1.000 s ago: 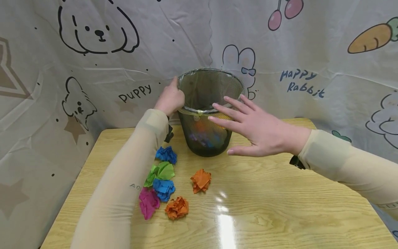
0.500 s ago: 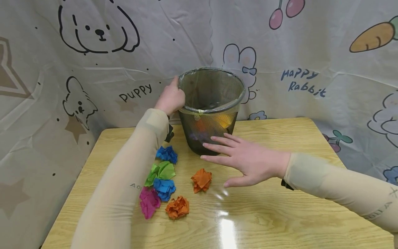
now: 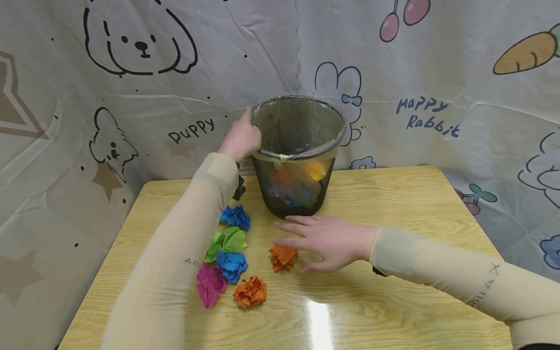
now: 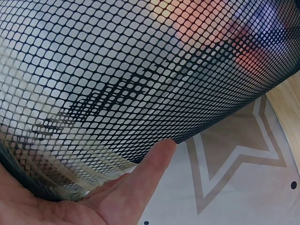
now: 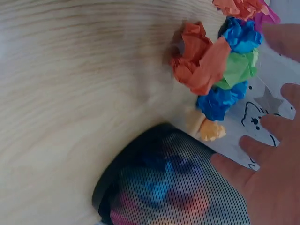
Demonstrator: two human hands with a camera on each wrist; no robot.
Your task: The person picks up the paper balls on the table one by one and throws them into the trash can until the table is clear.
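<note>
Here, a person in pale sleeves [image 3: 153, 272] reaches across a wood-grained desk [image 3: 393, 316], where a black mesh basket [image 3: 289, 189] stands upright near the far edge, clear plastic film folded over its rim. The left hand [image 3: 241, 138] has that rim in its grip at 9 o'clock, one digit lying along the outside of the mesh. The right hand [image 3: 332, 240] holds nothing: its grip is wide open, fingers spread toward 9 o'clock above the first orange paper ball [image 3: 283, 258]; whether a fingertip touches the paper, I cannot tell.

With that ball as the hub of a dial, the basket stands at 12, a dark blue ball [image 3: 236, 217] sits at 10, a green ball [image 3: 228, 240] between 9 and 10, a lighter blue ball [image 3: 232, 266] at 9, a pink ball [image 3: 211, 287] at 8 and the second orange ball [image 3: 250, 292] between 7 and 8. The right wrist view picks out a small yellow-orange scrap [image 5: 212, 130] beside the dark blue ball. Patches of orange, yellow, purple and blue show through the mesh. Behind hangs a white cloth [image 3: 262, 48] printed with cartoon animals, a carrot toward 2 o'clock and the words "Puppy" and "Happy Rabbit."
</note>
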